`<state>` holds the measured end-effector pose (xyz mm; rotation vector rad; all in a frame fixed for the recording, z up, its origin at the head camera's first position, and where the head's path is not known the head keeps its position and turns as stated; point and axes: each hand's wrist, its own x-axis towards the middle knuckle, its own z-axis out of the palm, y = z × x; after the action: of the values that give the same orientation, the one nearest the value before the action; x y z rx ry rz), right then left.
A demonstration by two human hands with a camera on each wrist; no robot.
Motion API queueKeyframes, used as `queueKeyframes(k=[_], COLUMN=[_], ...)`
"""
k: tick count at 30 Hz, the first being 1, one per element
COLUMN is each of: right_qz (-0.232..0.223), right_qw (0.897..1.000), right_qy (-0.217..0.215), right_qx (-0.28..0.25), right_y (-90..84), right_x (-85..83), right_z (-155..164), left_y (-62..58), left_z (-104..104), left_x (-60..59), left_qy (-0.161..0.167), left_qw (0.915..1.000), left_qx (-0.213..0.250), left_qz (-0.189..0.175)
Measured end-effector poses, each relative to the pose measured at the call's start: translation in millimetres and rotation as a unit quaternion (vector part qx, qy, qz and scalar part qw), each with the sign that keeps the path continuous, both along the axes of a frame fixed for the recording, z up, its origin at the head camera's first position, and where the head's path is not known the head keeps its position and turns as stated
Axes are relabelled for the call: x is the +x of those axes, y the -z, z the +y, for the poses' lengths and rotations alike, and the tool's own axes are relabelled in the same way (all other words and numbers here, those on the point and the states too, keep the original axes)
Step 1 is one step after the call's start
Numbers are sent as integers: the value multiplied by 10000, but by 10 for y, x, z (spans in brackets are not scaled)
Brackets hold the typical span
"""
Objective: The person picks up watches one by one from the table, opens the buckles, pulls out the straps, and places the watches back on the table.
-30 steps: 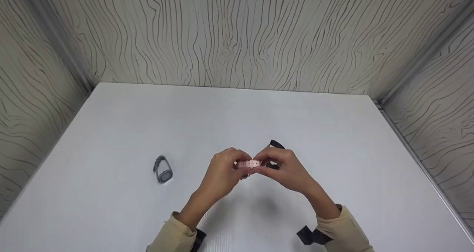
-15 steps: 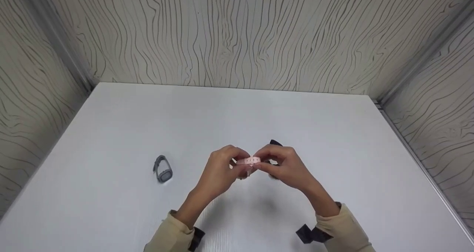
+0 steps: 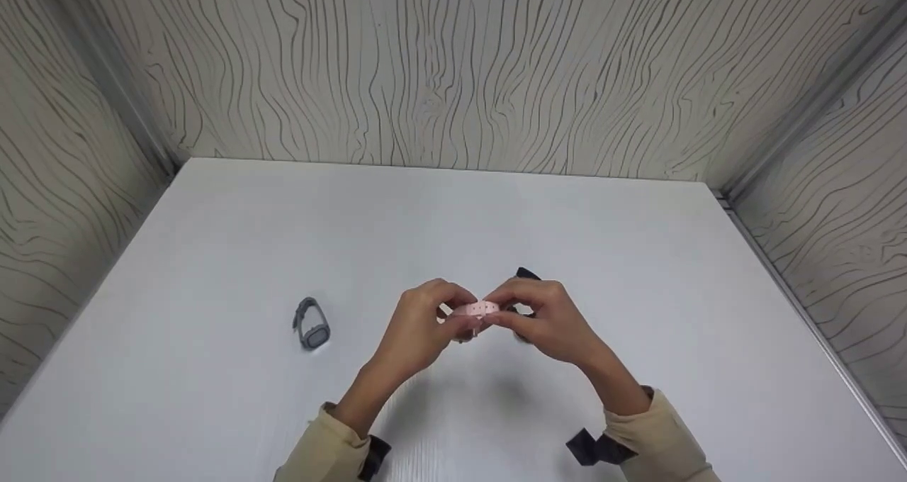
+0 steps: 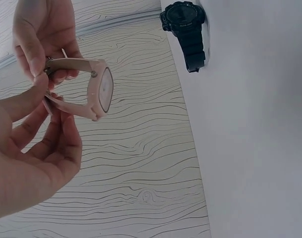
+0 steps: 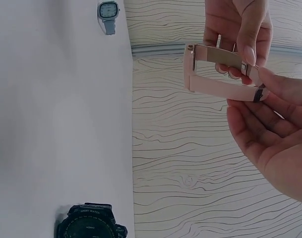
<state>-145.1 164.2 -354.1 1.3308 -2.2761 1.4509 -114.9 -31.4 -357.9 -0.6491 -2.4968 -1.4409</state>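
Pink watch (image 3: pixel 480 310) mostly hidden between hands (image 3: pixel 489 319), black watch (image 3: pixel 526 275) partly covered

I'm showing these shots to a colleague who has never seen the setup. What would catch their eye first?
First, the pink watch, held up over the middle of the white table with its strap pinched between the left hand and the right hand. Next, a grey watch lying on the table to the left of the hands. A black watch lies just beyond the right hand, mostly hidden from the head camera.
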Motion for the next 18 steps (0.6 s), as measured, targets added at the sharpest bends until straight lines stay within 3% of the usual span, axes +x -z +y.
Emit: queueKeyframes(k=[18], right_qz=[-253], right_qw=[9995], right_qy=[7], right_qx=[-166], right_y=[47], right_x=[-3], right_z=[17], left_y=[72], left_z=[-44], left_x=[-25], left_qy=[-93], left_qw=[9985], left_qx=[27], left_qz=[-547])
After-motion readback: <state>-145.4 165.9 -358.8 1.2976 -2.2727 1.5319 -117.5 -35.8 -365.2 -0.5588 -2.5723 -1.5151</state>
